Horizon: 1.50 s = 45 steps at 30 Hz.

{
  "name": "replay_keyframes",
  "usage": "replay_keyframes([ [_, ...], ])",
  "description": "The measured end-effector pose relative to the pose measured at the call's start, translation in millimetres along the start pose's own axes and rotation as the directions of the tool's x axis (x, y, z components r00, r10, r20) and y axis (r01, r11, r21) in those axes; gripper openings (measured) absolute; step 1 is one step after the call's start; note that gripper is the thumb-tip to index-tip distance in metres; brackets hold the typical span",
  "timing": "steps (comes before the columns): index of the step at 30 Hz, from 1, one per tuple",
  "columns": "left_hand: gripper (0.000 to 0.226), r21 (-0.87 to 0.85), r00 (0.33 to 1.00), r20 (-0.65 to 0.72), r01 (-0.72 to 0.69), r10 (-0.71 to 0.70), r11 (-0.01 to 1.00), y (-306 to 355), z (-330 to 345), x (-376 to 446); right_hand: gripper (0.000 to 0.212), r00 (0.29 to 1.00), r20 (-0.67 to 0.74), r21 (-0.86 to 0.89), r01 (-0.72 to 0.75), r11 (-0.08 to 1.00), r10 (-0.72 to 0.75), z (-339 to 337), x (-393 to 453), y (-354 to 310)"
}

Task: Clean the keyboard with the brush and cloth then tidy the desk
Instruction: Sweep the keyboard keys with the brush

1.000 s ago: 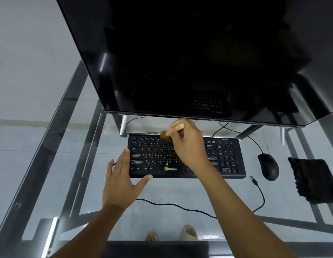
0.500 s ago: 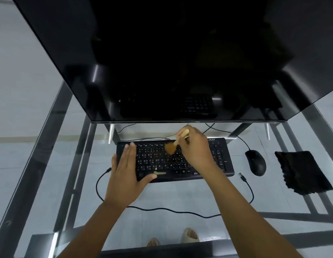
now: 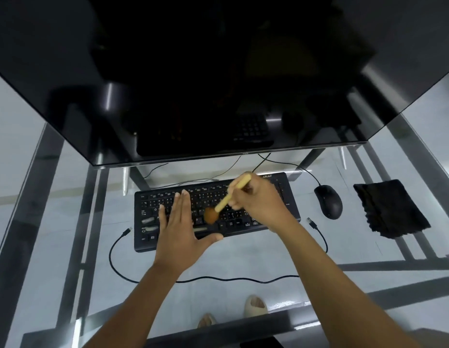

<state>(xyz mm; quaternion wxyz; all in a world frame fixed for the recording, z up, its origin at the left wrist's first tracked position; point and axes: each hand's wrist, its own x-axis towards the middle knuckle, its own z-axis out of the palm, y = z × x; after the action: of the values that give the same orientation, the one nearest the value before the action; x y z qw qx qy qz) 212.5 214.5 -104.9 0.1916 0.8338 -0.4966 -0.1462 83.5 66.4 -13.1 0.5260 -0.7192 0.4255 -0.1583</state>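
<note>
**Brush Down On The Keys**

Right hand (image 3: 262, 202) fingers pinched the brush (image 3: 222, 203), bristles on mid-keyboard (image 3: 213, 212); left hand (image 3: 179, 227) lay flat, fingers spread, steadying it. Cloth (image 3: 391, 208) waited far right. Hard flicks could skid the keyboard across the glass worktop (image 3: 243, 259).

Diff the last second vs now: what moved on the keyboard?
The right hand swept the brush from the keyboard's top row down toward the bottom rows. The left hand slid further onto the keys. Cloth and mouse untouched.
</note>
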Motion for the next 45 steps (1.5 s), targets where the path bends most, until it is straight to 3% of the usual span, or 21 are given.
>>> replay_keyframes([
  [2, 0.128, 0.010, 1.000, 0.002, 0.009, -0.009, 1.000, 0.4, 1.8, -0.6, 0.004, 0.987, -0.106, -0.218, 0.094, 0.971, -0.120, 2.5, -0.3, 7.9],
  [4, 0.127, 0.015, 1.000, -0.010, 0.018, -0.018, 1.000, 4.4, 3.8, -0.6, 0.003, 0.920, -0.301, -0.259, 0.172, 0.950, -0.249, 0.3, 0.1, 8.9],
  [6, 0.127, 0.009, 0.999, -0.021, 0.030, -0.030, 1.000, 6.7, 5.3, -0.2, 0.002, 0.947, -0.250, -0.154, 0.169, 0.973, -0.204, -4.8, 0.4, 7.7],
  [8, 0.128, 0.030, 0.999, -0.013, 0.036, -0.036, 0.999, 7.4, 6.1, -0.8, 0.005, 0.999, 0.013, -0.091, 0.036, 0.995, -0.035, -3.6, -2.7, 7.8],
  [9, 0.128, 0.037, 0.999, -0.017, 0.038, -0.038, 0.999, 7.4, 6.3, -0.6, 0.005, 0.998, 0.057, -0.139, 0.034, 0.990, -0.026, -2.4, -3.3, 10.0],
  [13, 0.128, 0.050, 0.999, -0.020, 0.045, -0.044, 0.998, 10.2, 6.8, 0.9, 0.005, 0.924, -0.303, -0.206, 0.174, 0.963, -0.232, -11.6, -0.1, 10.7],
  [14, 0.128, 0.052, 0.999, -0.023, 0.045, -0.044, 0.998, 10.0, 6.7, 0.7, 0.004, 0.930, -0.296, -0.171, 0.172, 0.970, -0.217, -16.2, 0.8, 9.1],
  [16, 0.128, 0.061, 0.999, -0.011, 0.049, -0.048, 0.997, 8.9, 6.7, -0.4, 0.004, 0.994, -0.093, -0.117, 0.055, 0.992, -0.066, -18.4, 0.4, 7.9],
  [18, 0.128, 0.067, 0.999, -0.008, 0.050, -0.050, 0.996, 9.2, 7.2, -1.6, 0.006, 0.999, -0.002, -0.238, 0.034, 0.971, -0.036, -15.0, -3.0, 13.5],
  [20, 0.128, 0.065, 0.999, 0.001, 0.053, -0.053, 0.996, 10.9, 6.2, -2.0, 0.007, 0.969, -0.195, -0.305, 0.086, 0.949, -0.151, -15.3, -2.3, 18.2],
  [22, 0.128, 0.060, 0.998, -0.002, 0.055, -0.055, 0.997, 10.3, 5.1, -1.9, 0.005, 0.919, -0.336, -0.222, 0.137, 0.965, -0.207, -20.1, -1.0, 17.5],
  [24, 0.127, 0.072, 0.999, -0.004, 0.053, -0.053, 0.996, 9.3, 4.6, -3.0, 0.005, 0.970, -0.231, -0.049, 0.071, 0.996, -0.080, -23.0, 0.8, 17.0],
  [26, 0.126, 0.086, 0.999, -0.002, 0.053, -0.053, 0.995, 9.4, 5.2, -4.1, 0.004, 0.997, -0.079, -0.031, -0.004, 1.000, 0.001, -20.3, -2.4, 18.3],
  [30, 0.125, 0.068, 0.998, -0.007, 0.066, -0.066, 0.995, 15.9, 4.5, -1.8, 0.007, 0.901, -0.400, -0.147, 0.116, 0.982, -0.166, -25.6, 1.1, 21.4],
  [33, 0.124, 0.071, 0.999, -0.002, 0.047, -0.047, 0.996, 24.6, 5.3, 2.8, 0.003, 0.968, -0.249, 0.076, 0.021, 0.997, -0.001, -29.7, 7.5, 19.8],
  [34, 0.124, 0.081, 1.000, 0.013, 0.025, -0.027, 0.996, 29.7, 6.1, 4.9, 0.004, 0.981, -0.196, 0.011, -0.005, 1.000, 0.007, -30.5, 7.8, 20.9],
  [36, 0.123, 0.080, 0.999, 0.046, -0.027, 0.023, 0.996, 43.4, 7.2, 11.0, 0.002, 0.958, -0.281, -0.159, 0.022, 0.987, -0.066, -34.8, 9.4, 24.0],
  [38, 0.120, 0.051, 0.996, 0.050, -0.072, 0.069, 0.996, 58.8, 7.8, 18.9, 0.006, 0.888, -0.440, -0.184, 0.054, 0.981, -0.132, -46.4, 10.2, 26.6],
  [40, 0.119, 0.027, 0.994, 0.051, -0.094, 0.092, 0.995, 69.8, 8.6, 26.9, 0.005, 0.902, -0.420, -0.122, 0.059, 0.991, -0.105, -55.1, 10.2, 28.6],
  [42, 0.119, 0.009, 0.993, 0.056, -0.100, 0.100, 0.995, 76.2, 11.3, 32.6, 0.007, 0.927, -0.356, -0.201, 0.050, 0.978, -0.120, -60.9, 6.6, 32.6],
  [45, 0.122, -0.072, 0.992, 0.093, -0.076, 0.082, 0.995, 80.2, 14.9, 37.4, 0.009, 0.846, -0.505, -0.228, 0.059, 0.972, -0.170, -75.6, 3.2, 39.3],
])
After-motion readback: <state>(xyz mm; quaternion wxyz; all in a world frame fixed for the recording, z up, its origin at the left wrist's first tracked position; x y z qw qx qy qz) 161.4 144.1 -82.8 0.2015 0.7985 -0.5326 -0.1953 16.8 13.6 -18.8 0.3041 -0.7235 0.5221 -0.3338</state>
